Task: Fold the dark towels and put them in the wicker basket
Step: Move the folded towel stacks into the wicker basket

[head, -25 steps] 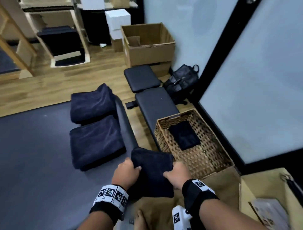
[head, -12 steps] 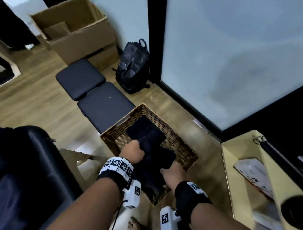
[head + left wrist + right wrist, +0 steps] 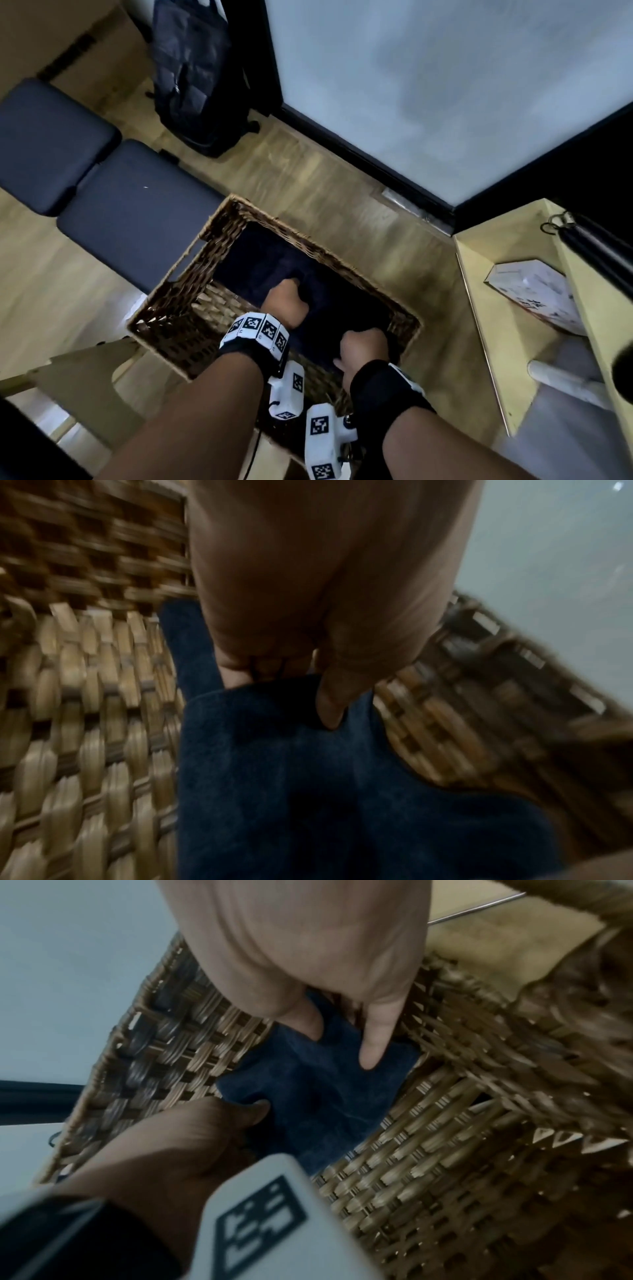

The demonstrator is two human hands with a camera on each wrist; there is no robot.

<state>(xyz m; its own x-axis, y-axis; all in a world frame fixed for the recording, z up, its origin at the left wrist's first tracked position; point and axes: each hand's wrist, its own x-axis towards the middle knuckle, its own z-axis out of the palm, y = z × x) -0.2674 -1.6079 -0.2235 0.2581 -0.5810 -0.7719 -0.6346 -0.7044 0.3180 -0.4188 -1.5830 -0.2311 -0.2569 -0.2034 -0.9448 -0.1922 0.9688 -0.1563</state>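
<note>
Both hands have carried the folded dark towel (image 3: 329, 329) off the grey pad and down into the wicker basket (image 3: 161, 308), which now fills the middle of the head view instead of sitting off to the right. The left hand (image 3: 286, 305) grips the towel's far end, thumb on top and fingers curled under (the left wrist view shows this plainly). The right hand (image 3: 364, 349) pinches the near end, close to the basket's right wall. Another dark towel (image 3: 260, 260) lies on the basket floor toward the far corner, and the held towel sits partly over it.

The towel's long axis runs from the far left to the near right, roughly along the basket's length, with one hand at each end. It lies directly below and between the hands, low inside the walls. Whether it rests fully on the floor cannot be told from these views. The right end is tight against the wicker, so letting go there probably needs the fingers to slide out toward the middle. The left hand has more open floor beside it.
</note>
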